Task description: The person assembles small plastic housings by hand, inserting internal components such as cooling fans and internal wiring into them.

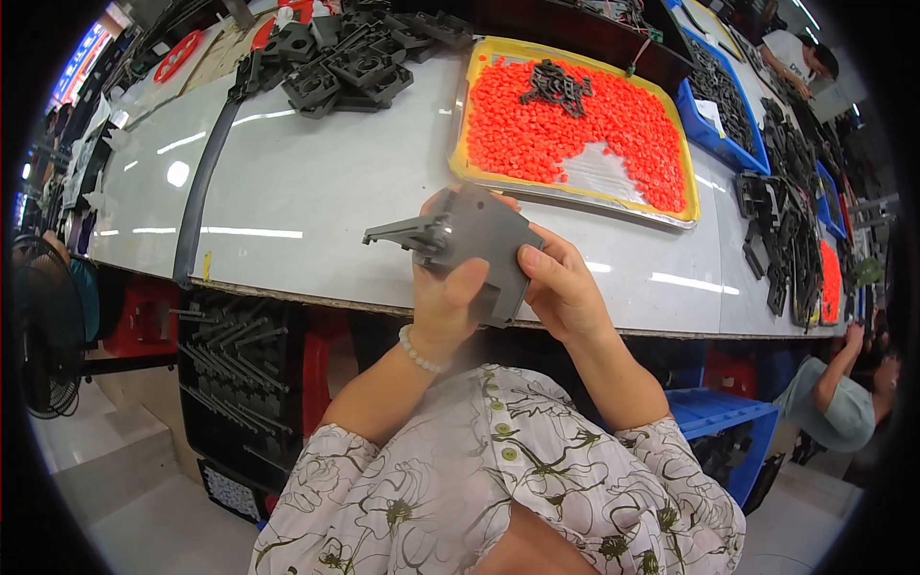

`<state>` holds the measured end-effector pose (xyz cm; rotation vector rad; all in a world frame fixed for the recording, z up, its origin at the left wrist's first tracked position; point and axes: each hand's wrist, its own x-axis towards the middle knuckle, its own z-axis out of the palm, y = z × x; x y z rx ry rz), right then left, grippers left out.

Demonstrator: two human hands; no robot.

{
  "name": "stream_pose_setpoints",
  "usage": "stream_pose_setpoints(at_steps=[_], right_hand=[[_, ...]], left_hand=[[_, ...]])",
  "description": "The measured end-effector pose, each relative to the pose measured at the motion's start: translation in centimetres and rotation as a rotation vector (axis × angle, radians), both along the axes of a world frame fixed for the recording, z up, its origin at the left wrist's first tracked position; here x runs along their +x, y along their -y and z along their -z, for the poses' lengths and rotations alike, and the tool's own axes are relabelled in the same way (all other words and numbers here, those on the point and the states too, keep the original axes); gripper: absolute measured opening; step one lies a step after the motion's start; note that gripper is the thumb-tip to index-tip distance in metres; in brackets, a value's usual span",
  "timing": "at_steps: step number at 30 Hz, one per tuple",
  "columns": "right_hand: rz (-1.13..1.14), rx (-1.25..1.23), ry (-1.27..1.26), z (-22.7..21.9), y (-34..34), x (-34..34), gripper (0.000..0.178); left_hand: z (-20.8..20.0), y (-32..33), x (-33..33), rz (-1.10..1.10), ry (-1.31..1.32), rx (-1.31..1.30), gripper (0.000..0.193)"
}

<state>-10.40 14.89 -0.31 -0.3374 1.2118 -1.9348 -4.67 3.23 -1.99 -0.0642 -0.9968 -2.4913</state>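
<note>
Over the near edge of the table I hold up a dark grey plastic housing (494, 244), a flat-sided box with a small hole near its top. My left hand (450, 297) grips its left side, thumb across the front. On the right edge, the thumb of my right hand (561, 283) presses the face while its other fingers go behind. A thin dark bracket-like arm (407, 232) sticks out to the left from the housing beside my left fingers; I cannot tell whether it is attached. The backs of the part and several fingertips are hidden.
Beyond my hands lies a yellow-rimmed tray (575, 196) of small red pieces with a few dark parts on top. Dark plastic housings (345, 67) are heaped at the far left. Blue bins (719, 134) and black parts (786, 192) line the right. A fan (43, 326) stands left; co-workers sit at right.
</note>
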Motion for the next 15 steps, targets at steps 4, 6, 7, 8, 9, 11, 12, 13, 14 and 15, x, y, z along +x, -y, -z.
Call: stream_pose_setpoints(at_steps=[4,6,7,8,9,11,12,13,14,15], right_hand=[[-0.029,-0.075,0.086,-0.33,0.14,-0.03,0.051],[-0.045,-0.057,0.091,-0.51,0.05,-0.15,0.051],[-0.041,-0.030,0.083,-0.69,0.03,-0.20,0.051],[-0.037,-0.003,0.076,-0.78,0.01,-0.27,0.051],[-0.040,-0.001,0.073,-0.72,-0.11,-0.30,0.051],[0.014,0.029,0.051,-0.50,-0.50,-0.26,0.053],[0.012,0.032,0.047,-0.55,-0.50,0.00,0.053],[0.185,0.063,-0.240,-0.62,-0.36,0.41,0.057],[0.351,0.091,-0.525,-0.66,-0.27,0.64,0.061],[0.345,0.093,-0.527,-0.77,-0.49,0.27,0.061]], left_hand=[[0.11,0.22,0.08,-0.030,0.055,-0.117,0.071],[-0.09,0.16,0.12,-0.036,0.052,-0.100,0.071],[-0.17,0.12,0.13,-0.037,0.052,-0.086,0.071],[-0.13,0.10,0.11,-0.041,0.049,-0.084,0.071],[-0.05,0.08,0.10,-0.030,0.049,-0.069,0.070],[0.07,0.04,0.11,-0.021,0.045,-0.050,0.070],[0.12,0.05,0.19,-0.010,0.057,-0.031,0.070],[0.18,0.06,0.18,0.001,0.069,-0.011,0.069],[0.30,0.05,0.21,-0.005,0.068,-0.007,0.069],[0.42,0.03,0.21,-0.017,0.074,-0.038,0.070]])
